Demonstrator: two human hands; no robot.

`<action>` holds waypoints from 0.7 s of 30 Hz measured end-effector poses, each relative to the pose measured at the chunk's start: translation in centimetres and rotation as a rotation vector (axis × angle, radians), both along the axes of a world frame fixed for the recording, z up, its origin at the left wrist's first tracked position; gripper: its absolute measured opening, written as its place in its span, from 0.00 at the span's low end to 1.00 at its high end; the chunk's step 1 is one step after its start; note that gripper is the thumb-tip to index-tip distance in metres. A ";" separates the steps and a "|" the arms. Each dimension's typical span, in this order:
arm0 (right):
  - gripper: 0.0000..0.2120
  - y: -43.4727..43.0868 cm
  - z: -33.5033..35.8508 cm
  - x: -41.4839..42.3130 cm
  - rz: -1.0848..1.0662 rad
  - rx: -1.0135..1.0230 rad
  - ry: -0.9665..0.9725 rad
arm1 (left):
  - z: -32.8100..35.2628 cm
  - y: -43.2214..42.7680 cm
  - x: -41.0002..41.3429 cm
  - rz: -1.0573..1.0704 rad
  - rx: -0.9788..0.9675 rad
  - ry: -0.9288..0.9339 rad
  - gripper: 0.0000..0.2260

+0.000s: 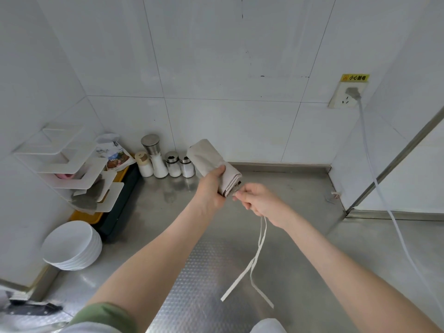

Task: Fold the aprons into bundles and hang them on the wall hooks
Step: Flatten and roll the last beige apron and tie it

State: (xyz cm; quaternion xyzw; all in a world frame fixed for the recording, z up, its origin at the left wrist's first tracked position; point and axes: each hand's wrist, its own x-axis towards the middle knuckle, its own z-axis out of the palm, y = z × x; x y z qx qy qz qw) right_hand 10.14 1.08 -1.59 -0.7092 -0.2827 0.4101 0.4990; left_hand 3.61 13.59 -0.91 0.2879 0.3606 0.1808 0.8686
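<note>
The bundle (213, 164) covers the left hand's (211, 188) fingers, so only the thumb shows. Just right of the bundle, the right hand (259, 200) hides the upper run of the straps (260, 241), and where they join the bundle cannot be told. Far below-left of the bundle, a blurred knife (33, 308) is cut off by the edge. Left of the bundle, the rack (72, 164) hides most of a tray (83, 216), and the print on the packet (115, 155) is too small to read. Right of the bundle, a small object (335, 195) is unclear.

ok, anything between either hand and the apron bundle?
Nothing visible: left hand grips the apron bundle directly; right hand holds its straps at the bundle's lower end. No wall hook in view.
</note>
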 end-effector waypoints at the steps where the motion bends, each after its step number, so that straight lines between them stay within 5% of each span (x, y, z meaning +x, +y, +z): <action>1: 0.11 -0.1 0.1 0.2 -0.001 -0.007 -0.045 | 0.0 0.0 0.0 -0.004 0.010 0.007 0.03; 10: 0.07 -0.6 0.3 1.4 -0.042 0.026 -0.229 | 0.5 0.1 -0.5 -0.090 0.144 0.003 0.04; 14: 0.05 -0.8 1.4 2.2 -0.151 0.149 -0.110 | 0.4 0.2 -1.2 -0.193 0.176 -0.004 0.17; 17: 0.00 -0.2 1.8 1.8 -0.110 0.137 -0.104 | 0.8 -0.6 -1.5 -0.270 0.122 -0.062 0.14; 21: 0.08 0.5 0.6 0.7 -0.059 0.107 -0.129 | 1.0 -1.2 -1.5 -0.348 0.128 -0.096 0.21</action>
